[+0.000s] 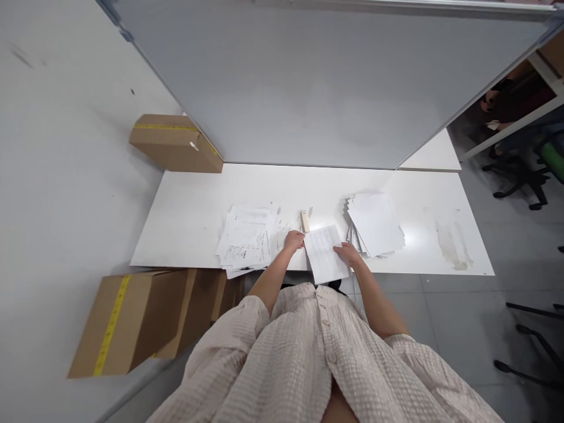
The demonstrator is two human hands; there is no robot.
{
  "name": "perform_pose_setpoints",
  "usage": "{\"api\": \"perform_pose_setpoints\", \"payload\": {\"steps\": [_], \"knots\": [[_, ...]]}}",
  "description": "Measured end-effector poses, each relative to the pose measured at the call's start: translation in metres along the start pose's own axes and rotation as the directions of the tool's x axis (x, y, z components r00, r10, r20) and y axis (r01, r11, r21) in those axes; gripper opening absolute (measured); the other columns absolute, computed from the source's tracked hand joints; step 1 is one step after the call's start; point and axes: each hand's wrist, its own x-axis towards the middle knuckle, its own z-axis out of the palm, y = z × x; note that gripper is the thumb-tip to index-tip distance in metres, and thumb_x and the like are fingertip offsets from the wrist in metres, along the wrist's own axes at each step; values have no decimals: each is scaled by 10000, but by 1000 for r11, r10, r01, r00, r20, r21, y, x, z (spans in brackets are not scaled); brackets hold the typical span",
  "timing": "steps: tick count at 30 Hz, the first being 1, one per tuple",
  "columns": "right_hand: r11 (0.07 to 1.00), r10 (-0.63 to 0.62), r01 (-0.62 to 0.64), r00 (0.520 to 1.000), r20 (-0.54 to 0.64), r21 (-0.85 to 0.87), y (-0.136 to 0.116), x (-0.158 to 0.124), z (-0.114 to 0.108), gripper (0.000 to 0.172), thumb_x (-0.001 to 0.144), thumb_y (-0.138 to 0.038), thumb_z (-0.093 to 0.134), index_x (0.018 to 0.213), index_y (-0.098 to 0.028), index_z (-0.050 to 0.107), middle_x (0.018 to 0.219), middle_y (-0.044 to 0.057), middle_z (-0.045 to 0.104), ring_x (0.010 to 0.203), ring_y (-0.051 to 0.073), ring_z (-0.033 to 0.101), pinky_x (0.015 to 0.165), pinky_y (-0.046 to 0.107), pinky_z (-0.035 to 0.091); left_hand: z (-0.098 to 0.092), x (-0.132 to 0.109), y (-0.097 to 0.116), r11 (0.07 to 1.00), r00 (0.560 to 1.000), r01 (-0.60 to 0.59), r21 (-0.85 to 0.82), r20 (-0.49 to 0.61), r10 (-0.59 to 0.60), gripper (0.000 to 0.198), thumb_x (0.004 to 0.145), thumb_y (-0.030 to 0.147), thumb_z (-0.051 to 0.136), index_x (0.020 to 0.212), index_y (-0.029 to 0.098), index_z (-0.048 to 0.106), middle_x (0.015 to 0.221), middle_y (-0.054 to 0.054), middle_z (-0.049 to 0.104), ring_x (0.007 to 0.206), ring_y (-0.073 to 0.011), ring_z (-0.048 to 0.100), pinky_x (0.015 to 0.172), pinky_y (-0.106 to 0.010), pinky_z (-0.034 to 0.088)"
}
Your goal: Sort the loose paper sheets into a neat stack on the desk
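A white sheet of paper (326,255), possibly more than one layer, is held tilted at the table's front edge, faint print on its face. My right hand (348,253) grips its right edge, thumb on top. My left hand (295,239) is closed at the sheet's upper left corner, its fingertips partly hidden. Just beyond the left hand lies a small cream-coloured oblong object (305,221), which looks like a stapler. Left of my hands is a spread pile of printed papers (247,235). To the right sits a stack of mostly blank-faced papers (376,224).
The white table (185,217) backs onto a tall grey panel (308,88). One cardboard box (171,144) stands at its back left corner. More boxes (127,323) with yellow tape are at the front left. Office chairs (520,176) stand on the tiled floor at right.
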Motion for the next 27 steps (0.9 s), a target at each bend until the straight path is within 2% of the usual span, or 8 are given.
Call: {"api": "perform_pose_setpoints", "payload": {"steps": [6,10,13,17,21,24,26,27], "knots": [[998,28,-27,999,-23,54,-2,3,3,129,622,-240,637,716,-152,624,659,77,694,633,199,647,491,224,462,1,7,0,995,989,-97,34,-107,100,215,827,303,575,936,126,632,836,-63,678,632,-112,636,556,-203,481],[996,42,-39,998,-36,83,0,9,7,160,618,-229,615,754,-146,628,701,72,697,614,186,636,488,227,461,1,13,1,980,969,-162,117,-169,180,163,789,272,588,864,148,662,770,-59,698,632,-136,655,555,-205,464],[995,47,-44,998,-36,89,1,12,8,174,612,-238,615,759,-146,628,726,71,697,614,180,631,484,226,458,0,13,2,958,943,-205,201,-220,248,165,792,249,565,890,159,663,808,-67,705,732,-165,667,640,-237,481],[995,51,-48,998,-34,92,2,13,8,182,606,-246,618,761,-149,625,742,75,699,614,177,631,476,221,452,-3,-2,-1,894,872,-297,336,-286,397,300,839,178,460,1109,167,591,1070,-101,657,1007,-195,603,835,-295,461],[994,54,-51,998,-36,97,4,15,7,188,604,-244,614,767,-151,625,736,72,700,605,175,630,464,217,445,-6,-19,-13,741,767,-464,486,-198,610,487,826,70,397,1262,261,497,1367,-29,473,1218,-190,440,999,-330,364],[994,50,-47,998,-32,101,6,16,6,186,604,-245,615,766,-154,626,726,68,701,604,175,632,460,215,447,-9,-21,-23,493,684,-515,701,-10,730,618,788,6,369,1336,284,430,1456,11,361,1258,-242,372,1001,-402,356],[993,49,-45,998,-30,105,6,16,6,177,605,-242,616,760,-155,626,721,70,701,598,175,633,462,216,453,-10,-19,-27,335,656,-494,802,91,749,668,781,-11,334,1385,272,364,1482,28,312,1279,-274,336,997,-437,350],[993,48,-45,998,-29,108,6,16,6,172,605,-238,615,756,-154,625,719,71,701,593,174,632,463,217,456,-10,-17,-28,296,654,-481,825,113,748,682,782,-13,321,1402,272,334,1490,41,293,1292,-285,318,1004,-450,340]]}}
